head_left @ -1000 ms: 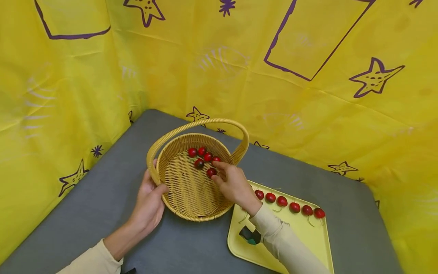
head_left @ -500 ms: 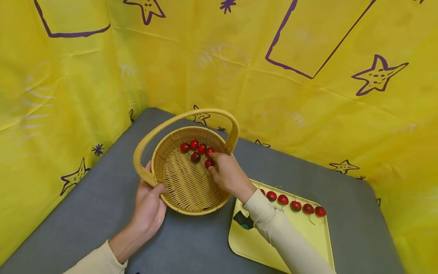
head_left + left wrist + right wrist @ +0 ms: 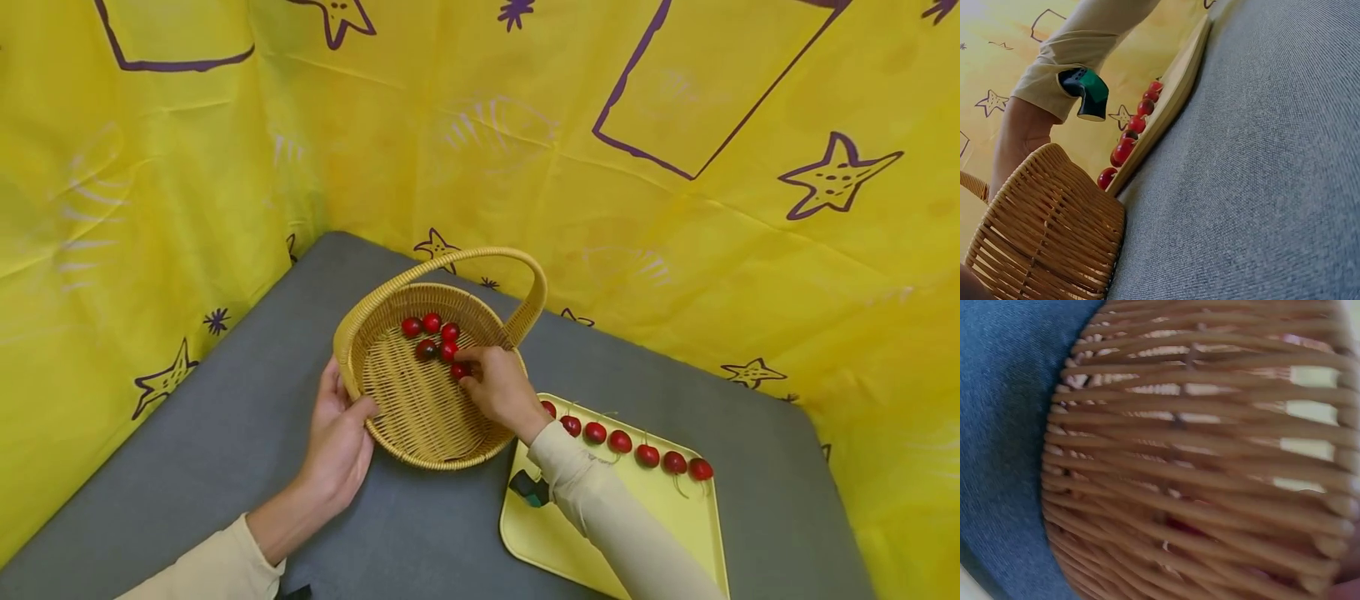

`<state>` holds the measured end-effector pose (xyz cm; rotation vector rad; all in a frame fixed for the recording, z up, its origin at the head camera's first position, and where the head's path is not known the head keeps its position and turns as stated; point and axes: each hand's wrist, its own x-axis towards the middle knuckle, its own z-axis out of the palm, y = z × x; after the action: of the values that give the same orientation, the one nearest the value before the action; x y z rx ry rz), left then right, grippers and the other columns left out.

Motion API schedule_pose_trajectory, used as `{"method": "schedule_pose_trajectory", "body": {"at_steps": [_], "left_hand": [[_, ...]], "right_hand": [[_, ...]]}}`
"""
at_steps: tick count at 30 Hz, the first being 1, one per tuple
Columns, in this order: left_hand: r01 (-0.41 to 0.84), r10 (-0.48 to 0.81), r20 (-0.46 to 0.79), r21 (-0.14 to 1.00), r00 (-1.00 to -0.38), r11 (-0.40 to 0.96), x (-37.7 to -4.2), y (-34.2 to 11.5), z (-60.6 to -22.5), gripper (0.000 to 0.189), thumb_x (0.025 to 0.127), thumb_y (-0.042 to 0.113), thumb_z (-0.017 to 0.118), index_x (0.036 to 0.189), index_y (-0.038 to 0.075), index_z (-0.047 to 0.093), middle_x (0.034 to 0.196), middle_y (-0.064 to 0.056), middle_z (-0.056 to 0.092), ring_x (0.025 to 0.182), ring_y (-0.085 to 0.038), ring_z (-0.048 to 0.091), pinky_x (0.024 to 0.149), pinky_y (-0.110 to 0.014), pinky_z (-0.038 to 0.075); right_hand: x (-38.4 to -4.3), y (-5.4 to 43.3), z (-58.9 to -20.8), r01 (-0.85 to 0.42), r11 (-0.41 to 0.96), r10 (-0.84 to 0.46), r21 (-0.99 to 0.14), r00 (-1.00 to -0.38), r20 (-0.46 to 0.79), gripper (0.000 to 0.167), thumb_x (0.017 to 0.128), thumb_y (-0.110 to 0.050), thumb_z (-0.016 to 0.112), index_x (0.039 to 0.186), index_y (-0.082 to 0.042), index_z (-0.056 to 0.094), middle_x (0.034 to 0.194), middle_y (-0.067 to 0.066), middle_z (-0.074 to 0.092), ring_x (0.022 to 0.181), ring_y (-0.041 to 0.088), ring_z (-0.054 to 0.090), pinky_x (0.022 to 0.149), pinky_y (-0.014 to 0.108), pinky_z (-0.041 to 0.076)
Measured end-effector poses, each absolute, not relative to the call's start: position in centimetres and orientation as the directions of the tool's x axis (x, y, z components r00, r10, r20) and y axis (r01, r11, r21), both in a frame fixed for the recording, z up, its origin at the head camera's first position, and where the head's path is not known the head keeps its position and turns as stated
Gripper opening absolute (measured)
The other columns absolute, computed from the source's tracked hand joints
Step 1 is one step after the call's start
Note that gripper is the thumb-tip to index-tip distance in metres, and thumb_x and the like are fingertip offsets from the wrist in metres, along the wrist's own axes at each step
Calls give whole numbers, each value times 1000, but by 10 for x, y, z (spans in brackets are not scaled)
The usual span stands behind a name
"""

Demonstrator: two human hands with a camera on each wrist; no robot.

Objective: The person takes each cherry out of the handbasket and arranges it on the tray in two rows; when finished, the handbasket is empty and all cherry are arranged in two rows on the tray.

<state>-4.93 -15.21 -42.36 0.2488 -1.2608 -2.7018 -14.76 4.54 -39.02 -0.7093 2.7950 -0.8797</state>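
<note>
**Right hand [image 3: 501,387] pinches a cherry [image 3: 459,372] inside the basket [image 3: 412,408]**

The right hand reaches over the rim at three o'clock, its thumb and forefinger closed about that one cherry, just off the basket's middle toward two o'clock. Five loose cherries [image 3: 431,322] lie between eleven and one o'clock, the nearest by the forefinger's tip. At eight o'clock the left hand [image 3: 339,442] grips the rim, thumb over the edge, near the foot of the arched handle [image 3: 487,252].

Off the basket's four o'clock, a tray [image 3: 682,517] sits on the table [image 3: 420,542], with seven cherries [image 3: 619,442] visible in a row from its ten to two o'clock.

The step in hand looks like positioning a single cherry in the basket; whether it is being set down or picked up, I cannot tell. The next move seems to call for a light parting of the fingertips, if it is to stay there, without rolling its neighbour, and a steady rim.
</note>
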Motion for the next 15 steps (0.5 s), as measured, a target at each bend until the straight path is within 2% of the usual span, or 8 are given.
{"method": "schedule_pose_trajectory", "body": {"at_steps": [3,7,10,15], "left_hand": [[64,-197,-82,767,-977,-638,-50,-153,-423,98,85,-31,31,167,22,14,172,-3,18,156,-23,23,118,-38,35],[60,-185,-78,766,-980,-640,-50,-154,-423,97,86,-30,30,166,22,13,172,-4,17,157,-23,22,121,-40,32],[50,-172,-80,767,-982,-640,-50,-155,-423,97,86,-30,30,166,22,13,172,-4,17,158,-23,21,122,-41,31],[33,-159,-91,766,-983,-642,-49,-155,-423,96,86,-29,31,166,21,14,171,-6,18,156,-25,23,121,-40,34]], "right_hand": [[-147,41,-393,-405,714,-482,-571,-876,20,30,92,2,75,122,-1,78,101,8,78,74,14,57,64,25,46],[-147,39,-396,-415,702,-488,-579,-872,33,29,91,0,78,119,-4,80,110,6,79,89,14,70,76,29,56],[-146,40,-395,-431,652,-501,-624,-862,71,30,92,-1,79,122,-6,80,119,8,78,105,20,74,87,36,60],[-137,48,-384,-408,543,-511,-734,-854,97,35,95,-2,77,130,-7,76,127,7,75,112,19,74,92,33,59]]}}
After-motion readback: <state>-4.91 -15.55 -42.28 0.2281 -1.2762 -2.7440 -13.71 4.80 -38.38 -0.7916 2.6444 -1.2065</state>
